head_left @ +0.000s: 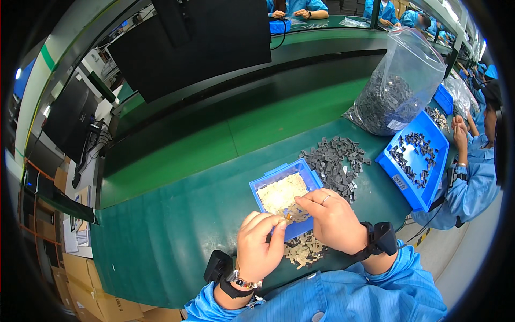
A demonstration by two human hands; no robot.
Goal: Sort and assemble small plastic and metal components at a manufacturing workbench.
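My left hand (pixel 260 242) is closed in a pinch at the near edge of a small blue bin (pixel 292 232). A tiny orange-brown piece (pixel 288 216) shows at its thumb and fingertip. Over the bin's right side, my right hand (pixel 339 222) has thumb and forefinger pressed together; whatever they hold, if anything, is too small to make out. Many flat cream-coloured pieces (pixel 280 194) fill the bin. Dark grey small parts (pixel 333 160) lie heaped just beyond it. A loose pile of cream and dark bits (pixel 304 250) lies between the bin and my body.
To the right stands a larger blue tray (pixel 437 180) with scattered black parts. Behind it is a clear plastic bag (pixel 394 88) full of dark parts. A black monitor (pixel 190 48) hangs over the green table (pixel 155 236). A co-worker in blue (pixel 475 177) sits close on the right.
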